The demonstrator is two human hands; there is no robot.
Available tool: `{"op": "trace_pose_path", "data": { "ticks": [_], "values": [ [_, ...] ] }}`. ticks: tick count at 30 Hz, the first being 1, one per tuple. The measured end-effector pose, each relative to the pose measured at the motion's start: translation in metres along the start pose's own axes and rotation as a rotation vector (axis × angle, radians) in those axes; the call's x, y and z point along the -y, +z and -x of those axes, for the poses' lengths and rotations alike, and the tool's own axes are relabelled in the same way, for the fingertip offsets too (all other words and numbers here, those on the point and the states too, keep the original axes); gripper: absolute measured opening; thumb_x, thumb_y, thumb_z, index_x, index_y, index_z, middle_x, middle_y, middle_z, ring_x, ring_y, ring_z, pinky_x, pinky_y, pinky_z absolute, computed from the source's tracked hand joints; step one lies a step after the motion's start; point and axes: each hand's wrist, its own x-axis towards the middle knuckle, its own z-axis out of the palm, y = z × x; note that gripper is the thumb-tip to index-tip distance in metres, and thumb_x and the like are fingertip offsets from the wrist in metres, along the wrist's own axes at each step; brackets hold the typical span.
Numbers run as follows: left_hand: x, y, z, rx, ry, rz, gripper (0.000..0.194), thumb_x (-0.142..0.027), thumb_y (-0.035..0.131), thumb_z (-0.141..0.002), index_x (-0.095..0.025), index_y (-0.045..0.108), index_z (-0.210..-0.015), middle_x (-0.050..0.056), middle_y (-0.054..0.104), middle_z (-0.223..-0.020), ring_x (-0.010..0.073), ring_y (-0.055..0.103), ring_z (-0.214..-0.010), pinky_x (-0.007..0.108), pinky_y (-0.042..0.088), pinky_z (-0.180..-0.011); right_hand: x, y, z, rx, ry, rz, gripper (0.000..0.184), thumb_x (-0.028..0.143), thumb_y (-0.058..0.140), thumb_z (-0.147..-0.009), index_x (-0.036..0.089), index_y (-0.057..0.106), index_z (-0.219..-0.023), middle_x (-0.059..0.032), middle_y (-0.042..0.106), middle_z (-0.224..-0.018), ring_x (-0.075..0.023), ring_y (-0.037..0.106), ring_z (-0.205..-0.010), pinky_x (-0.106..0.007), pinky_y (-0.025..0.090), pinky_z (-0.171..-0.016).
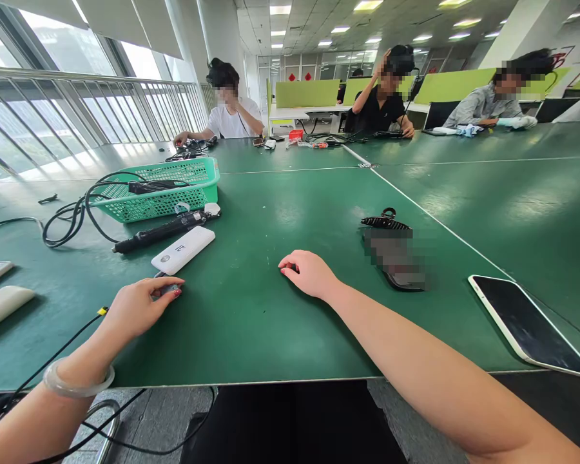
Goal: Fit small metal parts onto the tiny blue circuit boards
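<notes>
My left hand point(142, 306) rests on the green table point(241, 322), fingers curled round a small greyish piece point(173, 288) that is mostly covered. Just beyond its knuckles lies a white power bank point(183, 250), and a dark cord end shows between the two. A black cable with a yellow tag point(103, 310) runs by the left wrist. Near the table's middle, my right hand point(308, 272) lies with its fingers curled in and thumb close to the index finger. A dark spot shows between them; whether it is an object or shadow is unclear.
Behind the power bank lie a black electric screwdriver point(162, 232) and a green basket point(159, 203) with cables. To the right are a black hair claw point(385, 220), a blurred dark flat object point(396, 261) and a phone point(526, 322). Several people sit across the table.
</notes>
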Motion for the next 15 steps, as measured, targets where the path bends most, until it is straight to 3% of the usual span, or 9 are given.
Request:
{"op": "trace_pose_path", "data": {
  "ticks": [5, 9, 11, 15],
  "values": [
    [0.001, 0.003, -0.001, -0.027, -0.090, 0.427, 0.053, -0.054, 0.055, -0.072, -0.020, 0.064, -0.113, 0.008, 0.070, -0.106, 0.0250, 0.062, -0.098, 0.034, 0.045, -0.087, -0.003, 0.001, 0.000, 0.006, -0.008, 0.015, 0.017, 0.025, 0.051, -0.084, 0.021, 0.067, -0.089, -0.0021, 0.062, -0.082, -0.0136, 0.052, -0.075, -0.028, 0.040, -0.066],
    [-0.014, 0.019, -0.006, -0.085, -0.119, 0.483, 0.048, -0.049, 0.054, -0.075, -0.017, 0.064, -0.109, 0.010, 0.069, -0.105, 0.0234, 0.062, -0.094, 0.033, 0.045, -0.084, -0.004, 0.002, 0.000, 0.017, -0.010, 0.002, 0.018, 0.027, 0.051, -0.085, 0.022, 0.067, -0.090, -0.0023, 0.061, -0.083, -0.0129, 0.052, -0.073, -0.027, 0.039, -0.064],
    [-0.034, 0.031, -0.008, -0.082, -0.065, 0.517, 0.043, -0.046, 0.053, -0.076, -0.017, 0.064, -0.106, 0.009, 0.070, -0.101, 0.0224, 0.061, -0.095, 0.033, 0.043, -0.086, -0.004, 0.002, 0.001, 0.018, -0.002, 0.002, 0.018, 0.028, 0.051, -0.085, 0.022, 0.068, -0.090, -0.0024, 0.061, -0.083, -0.0126, 0.052, -0.072, -0.027, 0.039, -0.063],
    [-0.098, 0.056, -0.012, 0.134, 0.120, 0.715, 0.034, -0.041, 0.054, -0.079, -0.018, 0.066, -0.102, 0.007, 0.070, -0.096, 0.0194, 0.060, -0.093, 0.033, 0.041, -0.088, -0.003, 0.002, 0.000, 0.008, -0.007, 0.041, 0.018, 0.027, 0.052, -0.085, 0.021, 0.068, -0.090, -0.0023, 0.061, -0.082, -0.0128, 0.052, -0.072, -0.027, 0.039, -0.064]
  ]
}}
